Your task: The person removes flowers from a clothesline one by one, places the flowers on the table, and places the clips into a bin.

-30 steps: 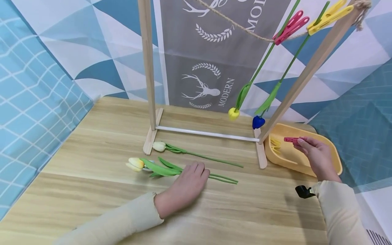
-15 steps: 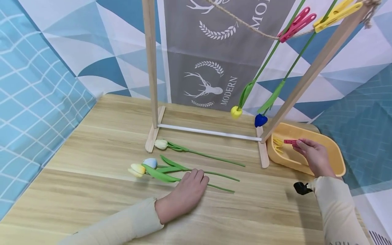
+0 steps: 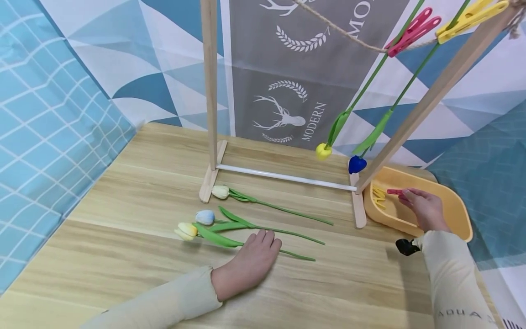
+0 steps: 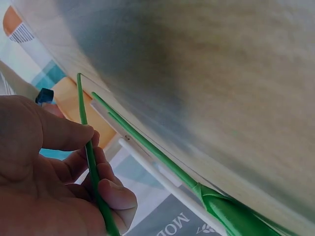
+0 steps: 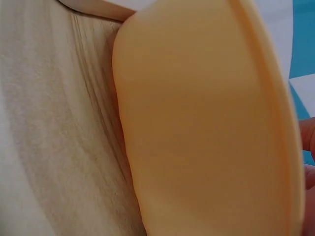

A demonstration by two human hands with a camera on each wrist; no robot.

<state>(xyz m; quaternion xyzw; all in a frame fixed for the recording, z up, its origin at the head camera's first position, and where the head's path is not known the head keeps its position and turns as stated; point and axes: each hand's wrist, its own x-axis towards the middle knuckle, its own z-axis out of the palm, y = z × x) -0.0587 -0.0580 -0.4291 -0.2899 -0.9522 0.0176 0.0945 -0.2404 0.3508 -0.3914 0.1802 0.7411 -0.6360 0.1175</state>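
Running through the left grip (image 3: 248, 261), a yellow-white tulip's stem (image 4: 93, 172)

The head view looks forward and down from well above the left hand (image 3: 246, 262) and the right hand (image 3: 427, 210); the left wrist view, rolled sideways, sits close behind the left hand and looks past it toward the basket (image 3: 454, 212) beyond, which all three views share; the right wrist view faces that basket's outer side at close range, short of the right hand
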